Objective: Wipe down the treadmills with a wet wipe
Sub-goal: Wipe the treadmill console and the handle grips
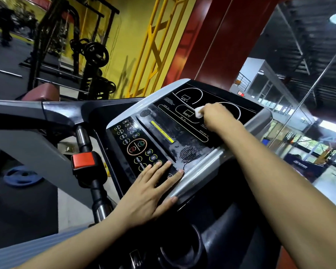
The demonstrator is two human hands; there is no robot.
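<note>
The wipe (pixel 199 112), a small white wad, sits on the black upper display of the treadmill console (pixel 192 133), pressed there by the right hand (pixel 218 116), whose fingers curl over it so that only its left end shows. It lies between the white outlined ovals printed on the display, near the middle of the panel. The right forearm reaches in from the lower right across the console's silver edge.

The left hand (pixel 153 191) lies flat and open on the lower corner of the console, fingers straight and spread over the button panel (pixel 136 146), the fingertips by the RESET and PROGRAM labels and the thumb on the silver rim. Above the buttons a yellow strip (pixel 163 132) runs across a scuffed, cracked black band with two round speaker grilles (pixel 188 153).

To the left of the console a handlebar post carries a red stop button (pixel 84 159). Below it a blue weight plate (pixel 22 178) lies on the floor. Further back stand black racks with weight plates (pixel 96 54), a yellow wall, a red column (pixel 217 39) and, on the right, a large mirror or glass wall
</note>
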